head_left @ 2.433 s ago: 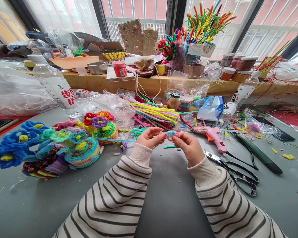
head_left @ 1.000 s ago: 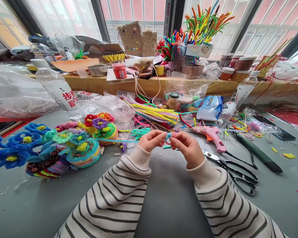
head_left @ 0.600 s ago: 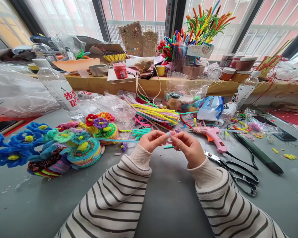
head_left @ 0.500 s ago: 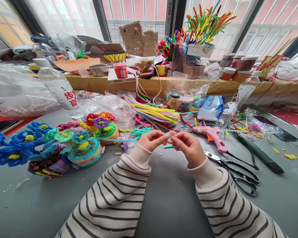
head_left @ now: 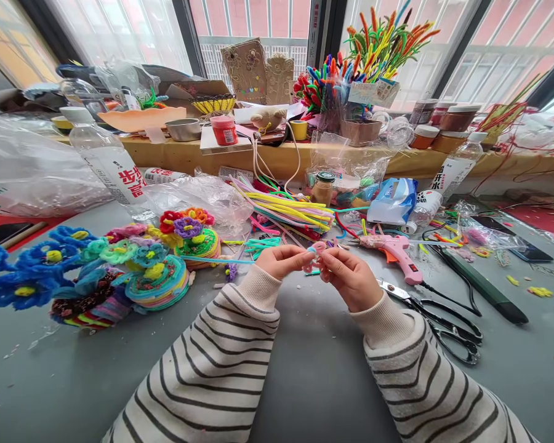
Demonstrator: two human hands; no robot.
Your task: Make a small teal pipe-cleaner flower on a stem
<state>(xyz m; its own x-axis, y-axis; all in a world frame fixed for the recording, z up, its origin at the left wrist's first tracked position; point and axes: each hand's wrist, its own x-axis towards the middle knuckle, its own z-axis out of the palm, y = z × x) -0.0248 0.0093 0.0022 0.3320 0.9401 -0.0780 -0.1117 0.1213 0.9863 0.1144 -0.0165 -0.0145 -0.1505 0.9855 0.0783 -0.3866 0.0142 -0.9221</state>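
Left hand (head_left: 281,261) and right hand (head_left: 351,277) — pinching a pink-blue piece (head_left: 320,247).

Forearms (head_left: 212,369) extended forward, angled inward. Left hand (head_left: 281,262) and right hand (head_left: 353,279) both in thumb-to-finger pinch, fingertips (head_left: 305,261) close together, right fingers curled.

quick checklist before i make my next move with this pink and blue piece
1. Left hand has a grip on the pink-and-blue piece: ok, fingertips at the blue part.
2. Right hand supports it: ok, fingertips at the pink part.
3. Whole piece visible: not ok, fingers cover some of it.
4. Glue gun cold: cannot tell.
5. Scissors not touching the right sleeve: cannot tell, the two overlap in view.
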